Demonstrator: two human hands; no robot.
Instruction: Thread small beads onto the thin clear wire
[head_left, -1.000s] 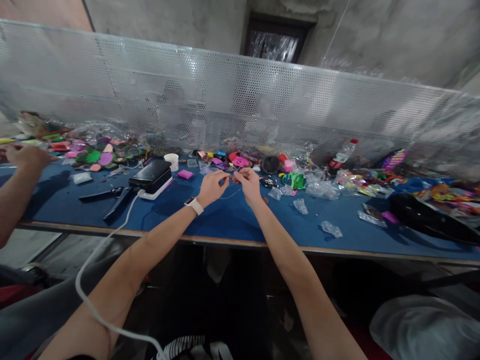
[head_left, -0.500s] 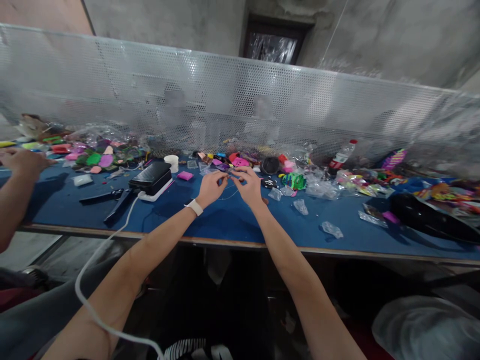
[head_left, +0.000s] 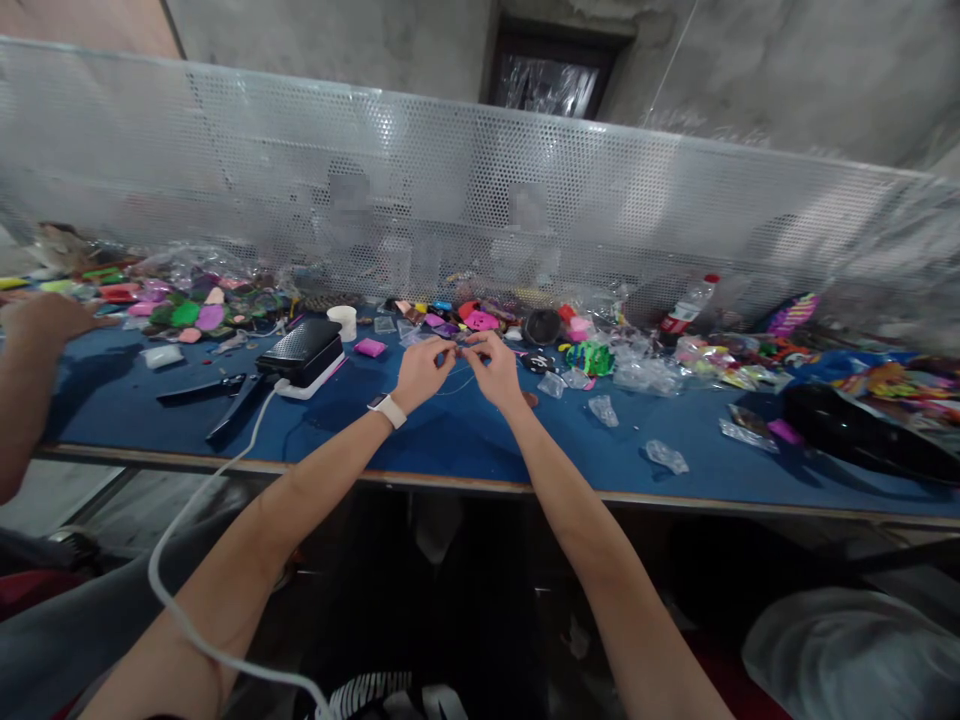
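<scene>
My left hand (head_left: 424,370), with a white watch on its wrist, is pinched closed above the blue table. Fingertip to fingertip with it, my right hand (head_left: 491,366) is pinched too. A thin pale string (head_left: 454,391) hangs in a loop below the fingers and runs up into both pinches. Anything small on the string between the fingertips is too tiny to make out. Just beyond the hands lie pink and purple clay pieces (head_left: 481,320). A pink packet (head_left: 370,347) rests left of my left hand.
A black device on a white base (head_left: 301,358) trails a white cable. Black-handled scissors or pliers (head_left: 234,405) lie nearby. A co-worker's hand (head_left: 49,318) is at far left. A bottle (head_left: 686,308), plastic scraps (head_left: 666,457) and a black glossy object (head_left: 862,430) lie right. Perforated metal screen (head_left: 450,190) behind.
My two hands have drawn slightly closer, fingertips now nearly meeting around the string. The view has shifted a little; the things on the table stay put.
</scene>
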